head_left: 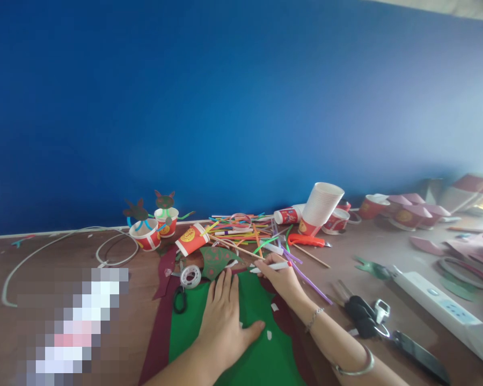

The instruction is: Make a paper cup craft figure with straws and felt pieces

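Observation:
My left hand [224, 311] lies flat with fingers stretched on a green sheet of paper [261, 356]. Closed round a white marker [279, 266] with a red end, my right hand [280, 279] is at the sheet's far right edge. Dark red paper [155, 343] shows under the green sheet on both sides. A green cutout with reddish spots [217, 260] is just beyond my left fingertips. To its left sit a roll of clear tape [190, 276] and a black scissor handle [179, 300], whose blades I cannot make out.
Colourful sticks [241, 230] lie heaped by the blue wall. Beside them are stacked paper cups [320, 206] and an orange utility knife [306, 240]. Cup figures [145, 236] stand left; keys [360, 311] and a power strip [434, 300] lie right. A white cable [28, 262] loops leftward.

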`<state>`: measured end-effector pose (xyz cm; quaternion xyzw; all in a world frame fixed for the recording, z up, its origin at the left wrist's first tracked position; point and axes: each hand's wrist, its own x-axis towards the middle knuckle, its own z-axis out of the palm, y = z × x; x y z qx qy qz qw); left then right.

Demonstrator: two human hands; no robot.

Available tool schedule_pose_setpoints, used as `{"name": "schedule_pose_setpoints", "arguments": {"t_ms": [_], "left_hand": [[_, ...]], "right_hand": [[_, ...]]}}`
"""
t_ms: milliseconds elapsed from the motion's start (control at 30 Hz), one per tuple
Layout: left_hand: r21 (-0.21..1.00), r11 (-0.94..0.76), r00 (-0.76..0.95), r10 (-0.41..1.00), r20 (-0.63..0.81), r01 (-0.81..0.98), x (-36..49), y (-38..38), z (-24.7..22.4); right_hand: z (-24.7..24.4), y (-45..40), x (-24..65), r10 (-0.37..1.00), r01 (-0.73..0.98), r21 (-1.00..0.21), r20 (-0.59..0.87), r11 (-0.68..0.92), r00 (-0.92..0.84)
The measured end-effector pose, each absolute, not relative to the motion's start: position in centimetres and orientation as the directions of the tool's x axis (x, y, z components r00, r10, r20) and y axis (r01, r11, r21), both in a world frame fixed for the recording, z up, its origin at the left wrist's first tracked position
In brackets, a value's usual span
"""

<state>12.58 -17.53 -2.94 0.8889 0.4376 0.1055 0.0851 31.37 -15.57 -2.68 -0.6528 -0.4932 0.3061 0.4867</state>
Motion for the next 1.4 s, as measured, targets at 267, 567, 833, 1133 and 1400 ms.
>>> {"name": "schedule_pose_setpoints", "arguments": {"t_ms": [267, 567, 833, 1133, 1400], "left_hand": [[0.243, -0.605, 0.59, 0.796, 0.138, 0.758, 12.67, -17.43, -3.14], [0.234, -0.614, 0.591, 0.789, 0.168, 0.754, 12.59, -17.37, -3.47], [0.231, -0.614, 0.594, 0.789, 0.156, 0.755, 12.6, -17.5, -3.19], [0.246, -0.617, 0.595, 0.787, 0.165, 0.748, 12.6, -17.42, -3.27], [0.239, -0.622, 0.596, 0.783, 0.179, 0.746, 12.55, -17.43, -3.56]], "right_hand": [[-2.76, -15.51, 31.47, 0.939, 0.375, -0.926, 0.089, -0.045, 0.333], [-2.69, -15.67, 31.42, 0.931, 0.392, -0.917, 0.078, -0.074, 0.356], [-2.71, -15.66, 31.46, 0.921, 0.407, -0.909, 0.083, -0.087, 0.381], [-2.64, -15.71, 31.47, 0.918, 0.37, -0.926, 0.085, -0.071, 0.388], [-2.16, -15.84, 31.29, 0.919, 0.326, -0.943, 0.065, -0.071, 0.389]]}}
